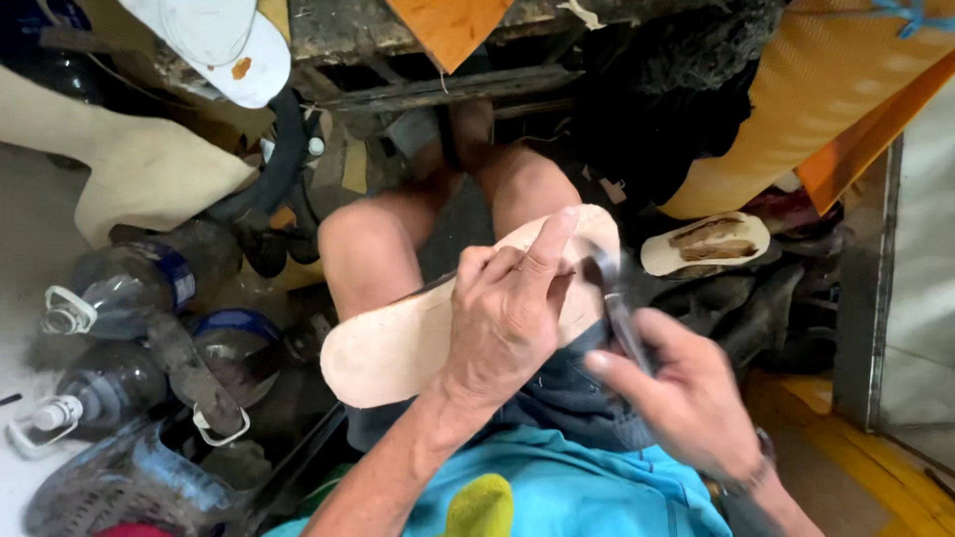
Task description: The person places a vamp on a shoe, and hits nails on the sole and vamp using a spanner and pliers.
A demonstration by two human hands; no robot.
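- Head view, far left: we note two clear plastic bottles, the upper bottle [129, 283] with a blue label and the lower bottle [95, 390] with a white cap, both lying on their sides near a woven basket [109, 487] at the bottom edge.
- Above them, a white cap [224, 45] rests on dark, cluttered shelving.
- At centre, the pale shoe sole [398, 348] lies across our bare knees, its long axis running from lower left to upper right, above the dark shorts.
- Our left hand [507, 318] grasps the sole around its middle; the index finger is extended along the upper surface toward the far end, and the remaining fingers are curled over the edge.
- Just right of that hand, a dark knife [617, 308] meets the sole near its upper right end; motion blur makes the exact contact point uncertain, so we can only say it appears to touch the edge.
- Our right hand [686, 398] is clenched around the knife handle, thumb pressed along it.
- Farther right, a second sole [706, 244] with brown marks lies on dark debris, well apart from both hands.
- At the upper right, orange sheet material [806, 99] leans against the wall.
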